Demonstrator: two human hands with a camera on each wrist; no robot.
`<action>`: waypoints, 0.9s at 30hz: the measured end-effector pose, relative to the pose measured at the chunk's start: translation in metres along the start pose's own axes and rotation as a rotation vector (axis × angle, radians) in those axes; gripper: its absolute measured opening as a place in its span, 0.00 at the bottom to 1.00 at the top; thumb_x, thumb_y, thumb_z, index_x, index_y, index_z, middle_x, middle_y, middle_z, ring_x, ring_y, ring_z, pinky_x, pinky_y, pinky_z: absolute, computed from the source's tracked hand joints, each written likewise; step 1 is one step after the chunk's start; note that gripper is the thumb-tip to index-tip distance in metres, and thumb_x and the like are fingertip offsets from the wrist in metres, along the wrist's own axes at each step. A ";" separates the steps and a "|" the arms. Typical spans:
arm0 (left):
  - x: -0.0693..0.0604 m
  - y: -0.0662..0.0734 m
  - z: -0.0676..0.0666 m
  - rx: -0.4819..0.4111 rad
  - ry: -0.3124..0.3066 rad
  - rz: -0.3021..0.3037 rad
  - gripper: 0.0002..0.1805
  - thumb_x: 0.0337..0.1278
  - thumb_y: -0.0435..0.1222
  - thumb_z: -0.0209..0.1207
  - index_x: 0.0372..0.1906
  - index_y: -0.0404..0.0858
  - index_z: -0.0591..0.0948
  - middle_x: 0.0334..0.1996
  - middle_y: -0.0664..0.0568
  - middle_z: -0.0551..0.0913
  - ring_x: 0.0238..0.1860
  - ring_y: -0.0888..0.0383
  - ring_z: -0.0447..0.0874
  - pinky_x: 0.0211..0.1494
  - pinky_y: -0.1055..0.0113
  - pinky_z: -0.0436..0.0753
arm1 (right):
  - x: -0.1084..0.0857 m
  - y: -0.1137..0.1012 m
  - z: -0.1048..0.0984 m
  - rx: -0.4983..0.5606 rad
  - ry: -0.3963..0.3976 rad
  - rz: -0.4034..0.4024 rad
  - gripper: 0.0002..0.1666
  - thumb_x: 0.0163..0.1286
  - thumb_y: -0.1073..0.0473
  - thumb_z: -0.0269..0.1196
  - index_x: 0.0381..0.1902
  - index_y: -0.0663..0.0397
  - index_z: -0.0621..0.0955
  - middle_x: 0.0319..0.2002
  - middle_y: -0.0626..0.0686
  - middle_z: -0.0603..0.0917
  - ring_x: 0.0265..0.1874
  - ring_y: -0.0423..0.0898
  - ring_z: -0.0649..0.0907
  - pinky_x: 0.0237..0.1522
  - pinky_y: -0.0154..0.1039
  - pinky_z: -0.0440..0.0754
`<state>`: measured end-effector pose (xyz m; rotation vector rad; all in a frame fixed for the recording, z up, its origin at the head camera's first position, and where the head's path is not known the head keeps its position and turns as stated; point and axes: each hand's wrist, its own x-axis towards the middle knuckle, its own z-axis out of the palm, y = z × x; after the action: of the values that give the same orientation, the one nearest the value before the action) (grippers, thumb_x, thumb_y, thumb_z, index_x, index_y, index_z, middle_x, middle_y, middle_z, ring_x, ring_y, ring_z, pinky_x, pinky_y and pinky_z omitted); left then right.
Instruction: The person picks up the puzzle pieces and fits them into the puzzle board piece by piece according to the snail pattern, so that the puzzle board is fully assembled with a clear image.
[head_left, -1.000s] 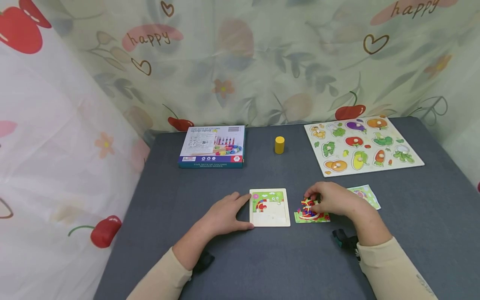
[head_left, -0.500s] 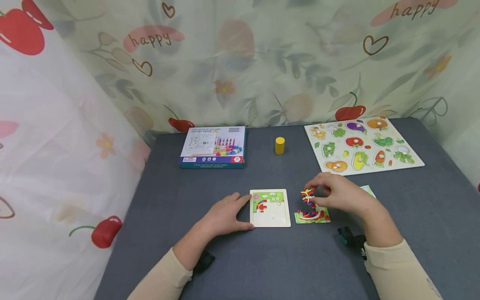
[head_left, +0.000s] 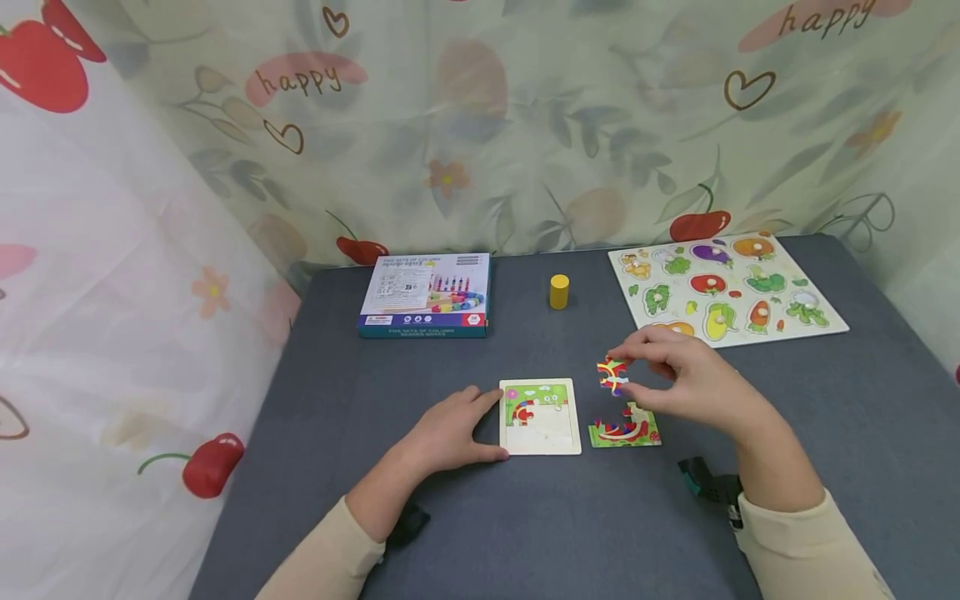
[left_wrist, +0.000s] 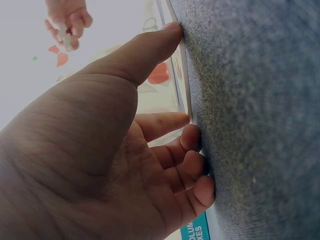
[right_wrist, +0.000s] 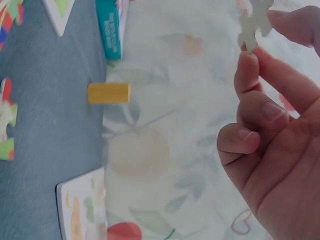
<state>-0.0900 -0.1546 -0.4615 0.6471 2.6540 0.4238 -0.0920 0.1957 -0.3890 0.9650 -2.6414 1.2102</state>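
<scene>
My right hand pinches a red, yellow and blue jigsaw puzzle piece between thumb and fingertips, raised above the table. In the right wrist view the piece's pale back faces the camera. Below it lie several joined or overlapping puzzle pieces in red, green and blue. To the left sits a square wooden puzzle tray, its upper part and left side filled with picture pieces. My left hand rests on the table, thumb and index finger spread against the tray's left edge, other fingers loosely bent.
At the back left lies a boxed toy set. A yellow cylinder stands upright near the back middle. A white vegetable peg board occupies the back right. Patterned curtain hangs behind the dark grey table.
My right hand has lifted the puzzle piece up and away from the other pieces on the table. The green-and-white piece behind it is now hidden by the hand. My left hand stays put.
</scene>
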 end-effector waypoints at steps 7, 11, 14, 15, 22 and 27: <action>0.000 0.001 0.000 -0.001 0.000 -0.003 0.52 0.52 0.63 0.70 0.79 0.47 0.65 0.59 0.47 0.76 0.54 0.53 0.74 0.57 0.53 0.77 | 0.005 -0.015 0.010 0.041 0.029 -0.118 0.24 0.56 0.72 0.74 0.51 0.52 0.88 0.44 0.43 0.81 0.26 0.38 0.71 0.29 0.34 0.71; 0.000 0.001 0.000 0.000 0.001 -0.003 0.52 0.52 0.63 0.70 0.79 0.47 0.66 0.58 0.48 0.76 0.53 0.53 0.74 0.56 0.54 0.77 | 0.009 -0.020 0.018 0.080 0.034 -0.148 0.24 0.57 0.72 0.74 0.52 0.52 0.88 0.45 0.42 0.80 0.26 0.37 0.71 0.28 0.33 0.71; 0.001 0.001 0.000 -0.001 0.002 -0.006 0.52 0.52 0.63 0.70 0.79 0.47 0.66 0.57 0.48 0.76 0.53 0.53 0.74 0.55 0.54 0.77 | 0.012 -0.020 0.024 0.118 0.036 -0.147 0.25 0.57 0.73 0.74 0.53 0.53 0.87 0.46 0.43 0.81 0.25 0.39 0.71 0.28 0.33 0.71; 0.001 0.000 0.000 0.000 0.002 -0.006 0.52 0.52 0.63 0.70 0.79 0.47 0.66 0.57 0.48 0.76 0.52 0.53 0.74 0.55 0.54 0.77 | 0.013 -0.020 0.027 0.124 0.034 -0.147 0.24 0.58 0.72 0.74 0.53 0.53 0.87 0.46 0.43 0.81 0.25 0.39 0.71 0.28 0.33 0.71; 0.001 0.000 0.001 -0.009 -0.005 -0.016 0.52 0.52 0.64 0.70 0.79 0.49 0.65 0.60 0.47 0.75 0.56 0.52 0.74 0.58 0.51 0.77 | 0.018 -0.016 0.045 0.153 0.013 -0.106 0.24 0.61 0.70 0.74 0.56 0.55 0.86 0.47 0.43 0.81 0.25 0.40 0.71 0.28 0.36 0.72; 0.002 -0.001 0.001 -0.017 -0.010 -0.022 0.53 0.51 0.65 0.70 0.79 0.49 0.65 0.60 0.47 0.75 0.56 0.51 0.74 0.58 0.51 0.78 | 0.024 -0.013 0.060 0.152 -0.021 -0.052 0.24 0.61 0.67 0.75 0.56 0.56 0.86 0.47 0.43 0.81 0.24 0.40 0.71 0.28 0.35 0.72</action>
<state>-0.0918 -0.1539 -0.4631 0.6122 2.6426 0.4356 -0.0925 0.1350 -0.4136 1.0676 -2.5526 1.4127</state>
